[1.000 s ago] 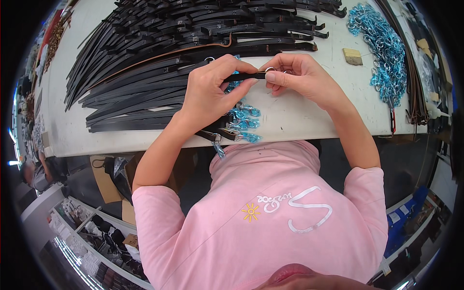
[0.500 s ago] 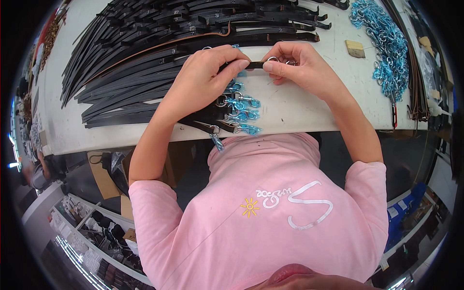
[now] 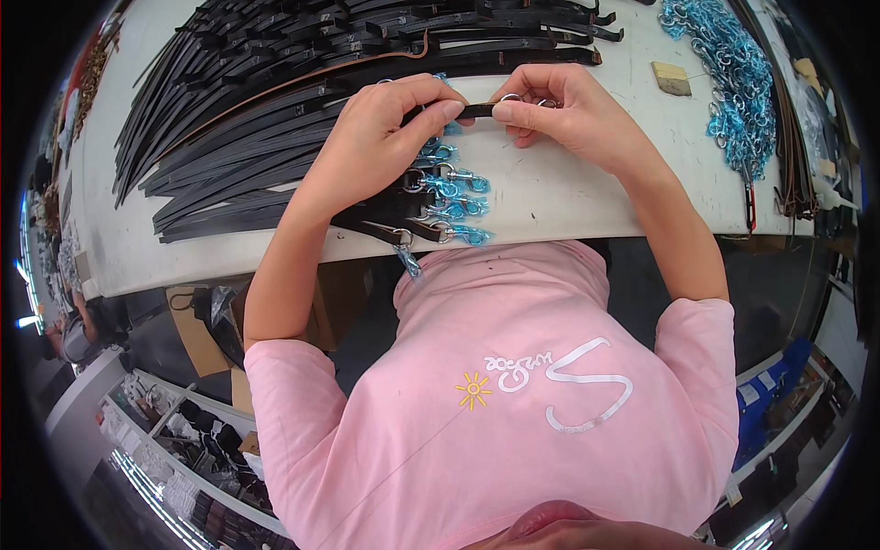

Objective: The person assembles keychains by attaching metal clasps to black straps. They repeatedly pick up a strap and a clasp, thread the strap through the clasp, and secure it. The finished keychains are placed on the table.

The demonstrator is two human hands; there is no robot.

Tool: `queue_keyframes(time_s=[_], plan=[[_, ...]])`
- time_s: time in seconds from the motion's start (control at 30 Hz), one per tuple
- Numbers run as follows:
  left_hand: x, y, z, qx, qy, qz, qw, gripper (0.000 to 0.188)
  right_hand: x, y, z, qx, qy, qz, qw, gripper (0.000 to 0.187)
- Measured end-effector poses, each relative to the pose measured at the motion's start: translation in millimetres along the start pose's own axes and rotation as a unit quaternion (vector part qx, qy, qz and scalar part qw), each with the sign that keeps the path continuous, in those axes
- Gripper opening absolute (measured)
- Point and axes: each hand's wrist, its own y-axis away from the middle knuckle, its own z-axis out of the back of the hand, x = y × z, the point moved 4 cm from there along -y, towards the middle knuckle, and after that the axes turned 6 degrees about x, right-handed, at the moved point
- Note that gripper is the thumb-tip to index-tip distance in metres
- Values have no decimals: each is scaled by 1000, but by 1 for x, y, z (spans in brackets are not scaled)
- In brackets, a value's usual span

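Between my two hands stretches the end of a black leather strap (image 3: 478,111). My left hand (image 3: 396,124) pinches it between thumb and fingers. Over the strap's right end, my right hand (image 3: 553,112) is closed, with a metal ring (image 3: 511,98) showing at its fingertips; the rest of that metal piece is hidden by the fingers. Below my left hand lie finished-looking strap ends with metal snap hooks (image 3: 456,209) in blue plastic film. One such wrapped hook (image 3: 409,263) hangs over the table's near edge.
Black straps (image 3: 266,92) lie piled across the table's left and far side, one brown-edged. A yellowish block (image 3: 672,79) sits at the right. Beyond it is a long heap of blue-wrapped hooks (image 3: 733,92), beside brown straps (image 3: 794,174) at the table's right edge.
Both hands keep their pinch on the strap and stay almost in place. The whole view has shifted slightly, with the table sitting a little higher in the picture.
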Motion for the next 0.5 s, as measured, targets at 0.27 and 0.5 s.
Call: queue_keyframes(time_s=[0.27, 0.5], plan=[[0, 1, 0, 7, -4, 14, 1000, 21, 2, 2, -2, -6, 9, 1, 1000, 26], [3, 1, 0, 11, -9, 21, 1000, 21, 4, 1, -3, -8, 14, -4, 1000, 26]])
